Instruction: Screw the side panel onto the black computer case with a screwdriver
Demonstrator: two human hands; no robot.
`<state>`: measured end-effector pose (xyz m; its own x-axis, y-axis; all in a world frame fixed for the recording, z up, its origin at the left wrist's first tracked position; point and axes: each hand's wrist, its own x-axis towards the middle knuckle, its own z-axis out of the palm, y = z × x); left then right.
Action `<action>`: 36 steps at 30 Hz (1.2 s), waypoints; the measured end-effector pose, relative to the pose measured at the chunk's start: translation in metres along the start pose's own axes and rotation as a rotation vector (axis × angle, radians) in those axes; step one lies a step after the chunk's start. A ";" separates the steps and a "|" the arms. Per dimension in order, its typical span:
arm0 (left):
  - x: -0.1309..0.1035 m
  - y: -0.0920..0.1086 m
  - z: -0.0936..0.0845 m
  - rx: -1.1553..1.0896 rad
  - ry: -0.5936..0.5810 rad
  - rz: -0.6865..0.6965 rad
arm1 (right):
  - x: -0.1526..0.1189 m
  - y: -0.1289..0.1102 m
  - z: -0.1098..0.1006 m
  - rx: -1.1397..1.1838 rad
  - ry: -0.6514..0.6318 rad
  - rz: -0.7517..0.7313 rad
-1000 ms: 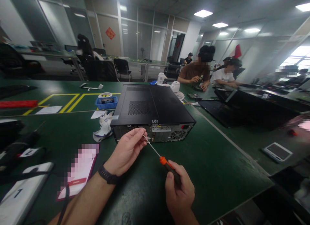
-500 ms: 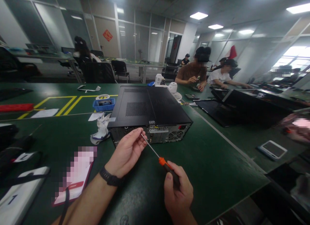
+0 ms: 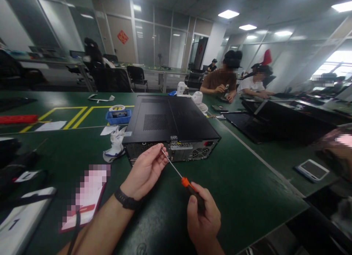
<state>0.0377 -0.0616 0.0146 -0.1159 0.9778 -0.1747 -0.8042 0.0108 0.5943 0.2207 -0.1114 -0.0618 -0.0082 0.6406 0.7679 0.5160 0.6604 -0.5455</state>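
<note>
A black desktop computer case [image 3: 176, 117] lies flat on the green table, its rear panel with a fan grille and ports facing me. In my right hand [image 3: 205, 214] is a screwdriver [image 3: 185, 181] with an orange and dark handle, its thin shaft slanting up to the left. My left hand [image 3: 150, 165], a black watch [image 3: 128, 200] on its wrist, is pinched at the shaft's tip, just in front of the rear panel. Whatever lies between those fingertips is too small and hidden to make out.
White gloves [image 3: 114, 145] and a blue bin [image 3: 118, 117] with a tape roll [image 3: 117, 108] sit left of the case. A pink-edged pouch [image 3: 88, 200] lies nearer. Rightward are a phone-like device [image 3: 312, 170] and black panels [image 3: 291, 117]. Co-workers [image 3: 220, 81] sit beyond.
The view has shifted very slightly. Both hands and the screwdriver keep nearly the same pose at the rear of the case.
</note>
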 end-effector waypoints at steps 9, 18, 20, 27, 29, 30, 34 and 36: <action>0.002 -0.006 0.005 -0.042 0.054 -0.019 | -0.003 0.003 0.002 -0.056 0.000 -0.020; 0.007 -0.012 0.007 -0.046 0.072 -0.048 | 0.003 -0.002 0.003 -0.083 0.015 -0.081; 0.010 -0.014 0.008 -0.038 0.071 -0.056 | 0.003 -0.003 0.003 -0.089 0.026 -0.095; 0.017 -0.019 0.006 -0.013 0.072 -0.074 | 0.003 -0.001 0.004 -0.137 0.030 -0.138; 0.017 -0.019 0.006 -0.010 0.067 -0.076 | 0.003 -0.001 0.005 -0.136 0.027 -0.144; 0.017 -0.019 0.006 -0.009 0.064 -0.077 | 0.003 -0.001 0.005 -0.135 0.028 -0.149; 0.019 -0.020 0.006 -0.004 0.049 -0.078 | 0.002 -0.001 0.006 -0.133 0.041 -0.166; 0.020 -0.020 0.005 -0.001 0.041 -0.080 | 0.002 -0.002 0.007 -0.131 0.038 -0.167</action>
<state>0.0545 -0.0416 0.0035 -0.0751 0.9645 -0.2530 -0.8126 0.0878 0.5761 0.2141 -0.1087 -0.0620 -0.0717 0.5096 0.8574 0.6170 0.6981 -0.3633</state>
